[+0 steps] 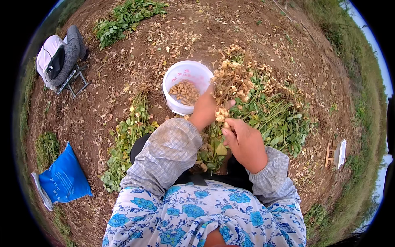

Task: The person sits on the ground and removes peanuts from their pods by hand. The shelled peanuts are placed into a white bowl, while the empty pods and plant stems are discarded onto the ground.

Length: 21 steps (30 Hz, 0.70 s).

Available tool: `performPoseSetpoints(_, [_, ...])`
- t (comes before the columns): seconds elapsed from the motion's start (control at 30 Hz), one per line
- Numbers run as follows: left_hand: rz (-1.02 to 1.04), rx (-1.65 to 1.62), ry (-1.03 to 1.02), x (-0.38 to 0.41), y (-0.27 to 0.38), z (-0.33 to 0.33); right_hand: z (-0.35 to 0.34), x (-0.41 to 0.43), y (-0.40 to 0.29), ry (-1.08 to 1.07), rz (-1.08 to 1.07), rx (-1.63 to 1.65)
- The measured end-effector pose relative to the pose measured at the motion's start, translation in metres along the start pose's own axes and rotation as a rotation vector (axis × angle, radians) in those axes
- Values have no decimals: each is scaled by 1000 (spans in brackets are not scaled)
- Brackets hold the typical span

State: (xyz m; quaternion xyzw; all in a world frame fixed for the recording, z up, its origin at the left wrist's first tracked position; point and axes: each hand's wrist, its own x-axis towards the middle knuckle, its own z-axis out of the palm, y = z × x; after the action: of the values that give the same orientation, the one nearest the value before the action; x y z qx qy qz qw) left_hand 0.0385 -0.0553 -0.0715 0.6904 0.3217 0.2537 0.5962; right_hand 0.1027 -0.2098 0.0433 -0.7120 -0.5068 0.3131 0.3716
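My left hand grips a peanut plant by its stems, just right of the bucket; part of its fingers is hidden behind the roots. The plant's roots with pods spread above that hand. Thumb and forefinger of my right hand close on a peanut pod below a small cluster of pods. A white plastic bucket with red writing inside holds loose peanuts at its bottom. Green leaves hang between my forearms.
Heaped peanut plants lie at the right, others left of my knee and more at the upper left. A folding stool holds clothing and a bag. A blue sack lies at the lower left, a small wooden stool at the right.
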Motion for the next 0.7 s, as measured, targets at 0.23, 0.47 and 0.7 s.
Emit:
performPoseSetpoints(0.23, [-80, 2, 35, 8, -2, -9, 13, -23, -31, -252, -373, -1])
performPoseSetpoints(0.47, [-57, -135, 37, 8, 2, -18, -27, 12, 2, -11, 109, 735])
performPoseSetpoints(0.7, [2, -139, 43, -3, 13, -16, -21, 34, 41, 253, 199, 474])
